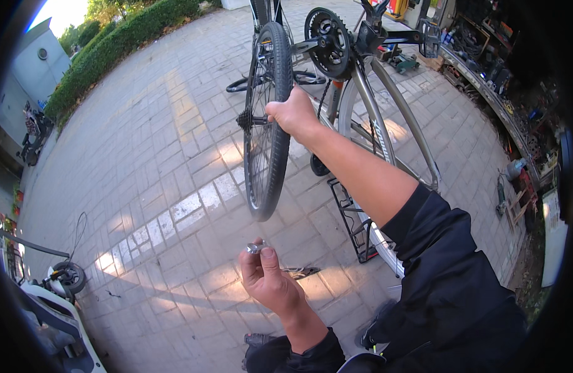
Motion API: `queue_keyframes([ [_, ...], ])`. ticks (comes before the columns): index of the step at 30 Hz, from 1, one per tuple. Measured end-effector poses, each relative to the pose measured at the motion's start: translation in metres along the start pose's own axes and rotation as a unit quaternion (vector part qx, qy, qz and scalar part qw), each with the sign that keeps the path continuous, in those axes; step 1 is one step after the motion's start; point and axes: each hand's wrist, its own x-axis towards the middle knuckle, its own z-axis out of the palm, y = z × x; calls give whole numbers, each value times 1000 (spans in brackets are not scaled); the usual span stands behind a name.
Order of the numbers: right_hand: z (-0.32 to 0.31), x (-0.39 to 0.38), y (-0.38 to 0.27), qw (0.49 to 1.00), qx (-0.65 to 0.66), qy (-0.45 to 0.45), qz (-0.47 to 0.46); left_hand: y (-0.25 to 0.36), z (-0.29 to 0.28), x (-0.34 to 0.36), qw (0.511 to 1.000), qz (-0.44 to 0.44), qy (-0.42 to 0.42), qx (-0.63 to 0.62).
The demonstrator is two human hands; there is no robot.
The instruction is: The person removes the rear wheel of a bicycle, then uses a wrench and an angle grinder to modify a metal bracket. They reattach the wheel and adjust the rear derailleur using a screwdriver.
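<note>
My left hand [272, 283] pinches a small shiny silver metal part [254, 248] between thumb and fingers; its exact kind is too small to tell. Higher up, my right hand [294, 113] grips the black tyre of a bicycle wheel [277, 177], which hangs roughly upright above the paving. A dark cog cassette [243, 120] sticks out at the left of its hub. To the right is a grey bicycle frame [374, 112] with black chainrings [328, 43], a chain and a pedal [429, 38]. My right forearm crosses in front of part of the frame.
A black wire rack [355, 227] is low beside the bicycle. On the right runs a cluttered shelf [479, 74] of tools and parts. A small wheeled vehicle [62, 317] stands at lower left. A hedge [112, 50] borders the brick paving [143, 155].
</note>
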Motion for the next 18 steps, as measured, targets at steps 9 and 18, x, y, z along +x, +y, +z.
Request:
queue_keyframes([
  [9,1,-97,-80,994,37,-85,65,227,8,-49,959,-38,6,281],
  [18,-175,-154,-251,911,51,-308,268,359,-22,-91,892,-176,116,401],
])
